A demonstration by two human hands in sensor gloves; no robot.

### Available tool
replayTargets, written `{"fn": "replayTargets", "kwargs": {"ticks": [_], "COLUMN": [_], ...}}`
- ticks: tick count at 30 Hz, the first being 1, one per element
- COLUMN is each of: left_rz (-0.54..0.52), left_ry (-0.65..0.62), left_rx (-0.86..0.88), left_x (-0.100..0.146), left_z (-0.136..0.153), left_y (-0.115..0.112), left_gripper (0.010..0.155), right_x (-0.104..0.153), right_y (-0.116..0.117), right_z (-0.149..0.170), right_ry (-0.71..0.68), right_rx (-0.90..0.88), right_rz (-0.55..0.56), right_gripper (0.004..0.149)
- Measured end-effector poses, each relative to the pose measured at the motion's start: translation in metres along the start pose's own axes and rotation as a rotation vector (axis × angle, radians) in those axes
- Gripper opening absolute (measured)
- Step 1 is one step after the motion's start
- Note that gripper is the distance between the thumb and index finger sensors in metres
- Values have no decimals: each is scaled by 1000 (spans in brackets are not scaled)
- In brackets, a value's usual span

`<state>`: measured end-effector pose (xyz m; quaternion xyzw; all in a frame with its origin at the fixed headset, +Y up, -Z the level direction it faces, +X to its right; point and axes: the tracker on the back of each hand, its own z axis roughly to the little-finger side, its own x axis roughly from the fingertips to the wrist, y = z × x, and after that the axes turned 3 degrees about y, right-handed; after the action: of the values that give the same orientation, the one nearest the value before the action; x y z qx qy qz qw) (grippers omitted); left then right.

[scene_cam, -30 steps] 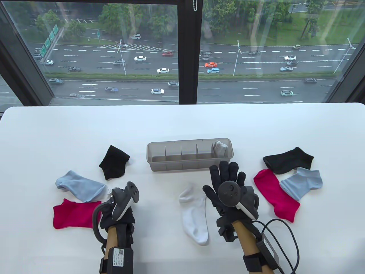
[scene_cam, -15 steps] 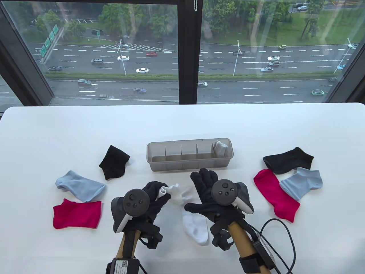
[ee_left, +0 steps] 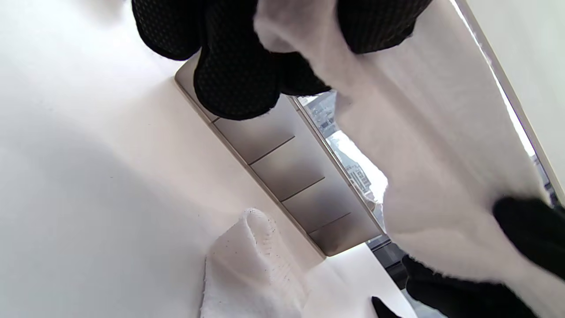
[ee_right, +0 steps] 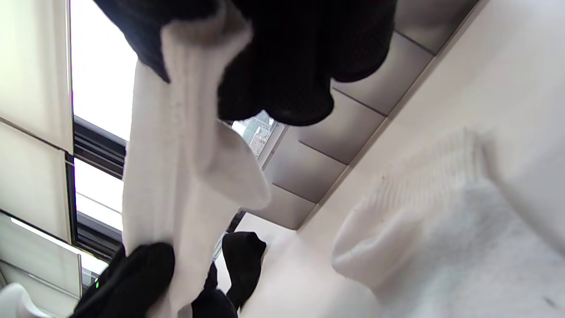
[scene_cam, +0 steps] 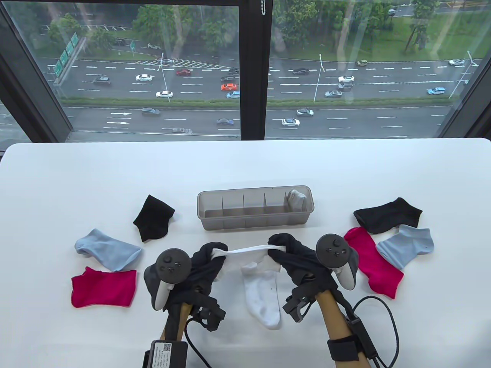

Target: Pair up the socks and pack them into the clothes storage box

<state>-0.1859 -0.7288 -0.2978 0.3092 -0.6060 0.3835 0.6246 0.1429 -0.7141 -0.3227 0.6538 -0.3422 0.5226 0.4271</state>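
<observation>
A white sock point(scene_cam: 245, 253) is stretched between my two hands above the table. My left hand point(scene_cam: 209, 255) pinches one end and my right hand point(scene_cam: 282, 249) pinches the other. Below it a second white sock point(scene_cam: 262, 299) lies flat on the table point(scene_cam: 245, 168). In the left wrist view the held white sock point(ee_left: 423, 145) fills the right side; in the right wrist view the held white sock point(ee_right: 176, 168) hangs under my fingers. The grey divided storage box point(scene_cam: 255, 209) stands just behind my hands, with a rolled pale sock pair point(scene_cam: 297, 197) in its right end compartment.
On the left lie a black sock point(scene_cam: 153, 218), a light blue sock point(scene_cam: 107, 249) and a pink sock point(scene_cam: 103, 287). On the right lie a black sock point(scene_cam: 387, 215), a pink sock point(scene_cam: 370, 264) and a light blue sock point(scene_cam: 406, 243). A cable point(scene_cam: 383, 326) trails from my right wrist.
My left hand brought a white sock from the left to the middle. My right hand took its other end, and the sock is now pulled taut between both hands.
</observation>
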Motion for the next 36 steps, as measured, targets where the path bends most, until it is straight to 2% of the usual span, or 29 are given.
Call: {"fn": "replayTargets", "kwargs": {"ticks": [2, 4, 8, 9, 10, 12, 13, 14, 17, 18, 20, 22, 23, 24, 26, 28, 29, 30, 31, 33, 35, 36], "left_rz": [-3, -16, -201, -242, -235, -145, -52, 33, 137, 151, 51, -110, -129, -82, -84, -39, 9, 64, 112, 138, 102, 90], "left_ry": [19, 27, 16, -6, -39, -173, -252, -318, -419, -429, -443, -467, -464, -437, -401, -347, -331, -326, -329, -333, -349, -363], "left_rx": [100, 100, -145, -237, -285, -336, -331, -361, -544, -584, -617, -540, -470, -429, -372, -358, -357, -363, -369, -349, -336, -323], "left_x": [-2, -2, -3, -1, -1, 0, 0, 2, 7, 8, 7, 6, 2, -1, -5, -8, -9, -9, -9, -6, -1, 2], "left_z": [5, 3, -15, -24, -30, -49, -61, -75, -107, -114, -127, -132, -133, -133, -130, -128, -127, -127, -126, -126, -127, -127], "left_y": [5, 5, 4, 3, 1, -11, -22, -37, -76, -85, -98, -98, -96, -93, -86, -77, -74, -71, -70, -66, -62, -58], "left_gripper": [41, 41, 48, 55, 63, 68, 70, 72, 89, 92, 86, 57, 51, 48, 44, 44, 44, 44, 44, 44, 44, 44], "right_x": [2, 4, 11, 14, 15, 16, 17, 17, 19, 20, 22, 25, 26, 26, 27, 24, 20, 19, 19, 19, 20, 21], "right_y": [-9, -15, -24, -28, -31, -35, -36, -36, -33, -32, -31, -32, -34, -36, -40, -44, -44, -44, -44, -39, -37, -38], "right_z": [0, -3, -7, -7, -6, -5, -4, -4, -6, -7, -10, -12, -12, -12, -11, -10, -11, -12, -14, -17, -21, -23], "right_ry": [11, 12, 29, 45, 57, 78, 89, 90, 79, 76, 61, 59, 60, 67, 60, -44, -134, -143, -118, -129, -169, -226], "right_rx": [-65, -79, -23, -38, -52, -94, -124, -142, -171, -195, -259, -310, -339, -363, -351, -255, -164, -60, 19, 154, 161, 106], "right_rz": [46, 81, 229, 286, 317, 329, 333, 323, 288, 281, 242, 190, 177, 154, 128, 98, -2, -87, -120, -127, 6, 31], "right_gripper": [41, 41, 46, 47, 50, 51, 51, 50, 49, 49, 50, 51, 52, 55, 66, 82, 89, 92, 97, 91, 53, 43]}}
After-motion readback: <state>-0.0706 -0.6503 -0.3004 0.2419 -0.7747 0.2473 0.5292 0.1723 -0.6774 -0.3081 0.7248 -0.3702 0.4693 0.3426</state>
